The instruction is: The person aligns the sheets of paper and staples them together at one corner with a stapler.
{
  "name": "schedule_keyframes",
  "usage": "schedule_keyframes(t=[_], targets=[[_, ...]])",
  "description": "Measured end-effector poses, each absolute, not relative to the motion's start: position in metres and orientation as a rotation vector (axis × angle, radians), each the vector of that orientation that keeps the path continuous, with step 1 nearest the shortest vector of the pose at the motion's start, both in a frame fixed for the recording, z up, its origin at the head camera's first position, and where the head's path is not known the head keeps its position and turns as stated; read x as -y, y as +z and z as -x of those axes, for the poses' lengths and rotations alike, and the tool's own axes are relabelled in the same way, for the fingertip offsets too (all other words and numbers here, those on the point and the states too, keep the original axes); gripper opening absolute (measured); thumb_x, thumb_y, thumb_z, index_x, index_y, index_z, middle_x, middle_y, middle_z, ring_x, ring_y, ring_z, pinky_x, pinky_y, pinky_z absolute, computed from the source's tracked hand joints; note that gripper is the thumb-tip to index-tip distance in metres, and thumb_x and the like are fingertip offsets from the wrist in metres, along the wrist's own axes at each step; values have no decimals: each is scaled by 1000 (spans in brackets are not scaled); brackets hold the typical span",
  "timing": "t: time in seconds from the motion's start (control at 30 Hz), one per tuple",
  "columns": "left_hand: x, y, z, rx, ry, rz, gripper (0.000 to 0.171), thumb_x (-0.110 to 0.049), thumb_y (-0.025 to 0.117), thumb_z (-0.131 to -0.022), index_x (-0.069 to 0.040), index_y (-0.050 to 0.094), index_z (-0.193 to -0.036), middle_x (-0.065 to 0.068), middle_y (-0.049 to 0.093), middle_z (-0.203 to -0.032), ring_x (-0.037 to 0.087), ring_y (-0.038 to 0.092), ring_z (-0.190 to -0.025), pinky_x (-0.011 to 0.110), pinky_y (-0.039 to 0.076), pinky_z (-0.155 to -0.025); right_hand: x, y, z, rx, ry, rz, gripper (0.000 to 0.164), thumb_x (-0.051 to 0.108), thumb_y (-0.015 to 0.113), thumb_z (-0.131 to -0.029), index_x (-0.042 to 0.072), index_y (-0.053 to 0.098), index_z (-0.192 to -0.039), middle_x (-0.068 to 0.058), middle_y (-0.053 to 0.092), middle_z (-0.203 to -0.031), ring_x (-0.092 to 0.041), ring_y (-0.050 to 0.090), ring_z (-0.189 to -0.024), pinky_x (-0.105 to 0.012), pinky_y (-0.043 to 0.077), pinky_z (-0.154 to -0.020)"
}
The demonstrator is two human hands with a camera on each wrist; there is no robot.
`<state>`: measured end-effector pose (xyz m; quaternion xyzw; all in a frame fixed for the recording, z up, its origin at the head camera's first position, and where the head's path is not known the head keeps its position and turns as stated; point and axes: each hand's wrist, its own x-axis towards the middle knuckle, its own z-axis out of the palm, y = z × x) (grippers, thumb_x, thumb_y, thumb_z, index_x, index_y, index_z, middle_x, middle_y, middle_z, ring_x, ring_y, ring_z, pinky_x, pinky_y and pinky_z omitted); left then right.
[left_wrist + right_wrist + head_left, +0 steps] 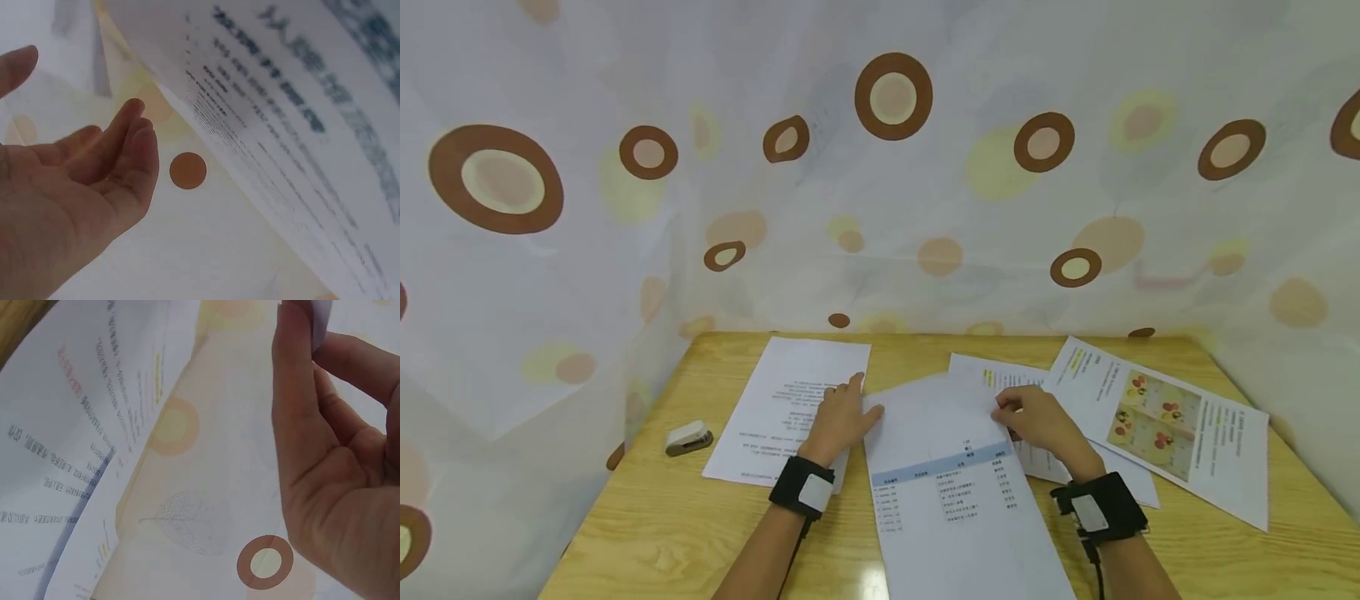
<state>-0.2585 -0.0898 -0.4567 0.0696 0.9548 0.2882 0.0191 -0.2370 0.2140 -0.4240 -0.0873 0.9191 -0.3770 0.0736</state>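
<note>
A sheet of paper with a blue-headed table [970, 550] lies in the middle, its far end between the two hands. My right hand [1037, 421] pinches its upper right edge between thumb and fingertips; in the right wrist view, a bit of the white sheet [321, 325] shows between them. My left hand [842, 421] is at its upper left corner, fingers loosely extended and the thumb apart, over the right side of another printed sheet [812, 367]. The left wrist view shows this hand [94, 187] gripping nothing, beside a sheet with dark print [281, 125].
A small white and grey stapler [688, 438] sits at the left of the wooden table [617, 542]. On the right, a printed sheet with a colour picture [1232, 450] overlaps another text sheet [1120, 479]. A patterned curtain [925, 167] hangs behind the table.
</note>
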Motion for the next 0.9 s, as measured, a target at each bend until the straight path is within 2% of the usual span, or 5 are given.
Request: schedule_keyframes(t=[0.13, 0.23, 0.43, 0.57, 0.9], targets=[[92, -463, 255, -2847, 1114, -167, 67, -21, 59, -96, -2, 30, -153, 18, 69, -105, 19, 59, -68, 31, 45, -59, -219, -424, 231, -2694, -1217, 168, 28, 15, 60, -98, -5, 63, -117, -22, 65, -112, -17, 69, -79, -33, 58, -72], [94, -458, 258, -2778, 1237, -173, 65, -15, 57, -96, -3, 29, -153, 12, 67, -92, 15, 51, -57, 26, 39, -53, -224, -417, 233, -2680, -1234, 127, 34, 18, 58, -100, -6, 59, -123, -27, 60, -124, -20, 71, -86, -34, 58, -77], [100, -442, 266, -2799, 1300, -269, 27, -19, 59, -98, -2, 67, -118, 11, 70, -89, 13, 52, -62, 25, 39, -57, -226, -404, 240, -2693, -1207, 103, 36, 23, 58, -100, -4, 58, -125, -26, 59, -129, -25, 72, -94, -36, 58, -82], [103, -434, 264, -2808, 1290, -326, 24, -22, 59, -99, -7, 69, -84, 4, 58, -72, 15, 43, -58, 25, 33, -54, -224, -400, 240, -2677, -1172, 104, 36, 24, 59, -100, -2, 60, -125, -25, 60, -128, -24, 72, -93, -36, 58, -82], [105, -418, 257, -2841, 1271, -335, 21, -23, 59, -100, -8, 73, -95, 8, 67, -80, 17, 49, -63, 26, 37, -57, -222, -391, 235, -2668, -1101, 116, 34, 27, 62, -98, 0, 62, -118, -20, 71, -111, -20, 73, -86, -40, 58, -82]])
